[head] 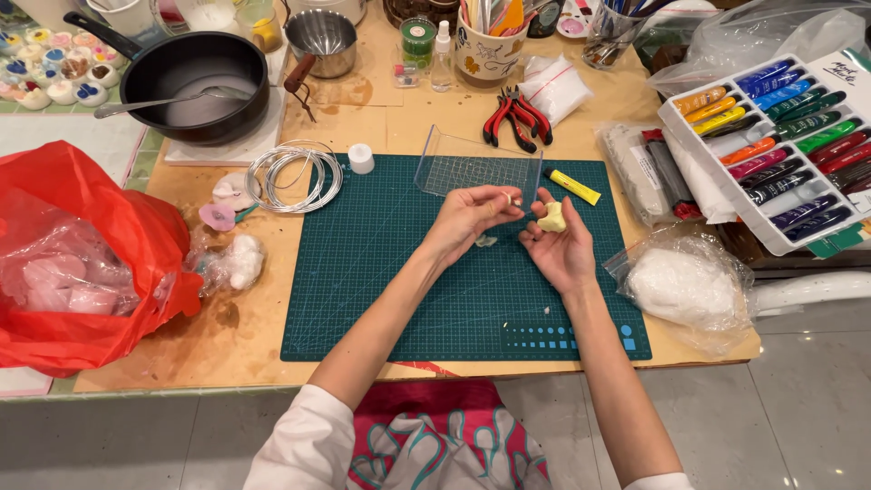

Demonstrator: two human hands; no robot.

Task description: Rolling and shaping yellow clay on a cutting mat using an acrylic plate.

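Centre of the frame, over a green cutting mat (408,299): right hand (561,245) cups a pale yellow clay lump (552,218); left hand (467,218) pinches a tiny piece, fingers closed.

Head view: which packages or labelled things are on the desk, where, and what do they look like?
Paint set box: far right, white tray of coloured tubes in rows.
Red plastic bag: left edge, crumpled, pale lumps in clear wrap inside.
Clear bag: right of the green cutting mat, holds white clay.
Yellow tube: mat's top right corner, black cap.
Green-lidded jar: back centre, round.
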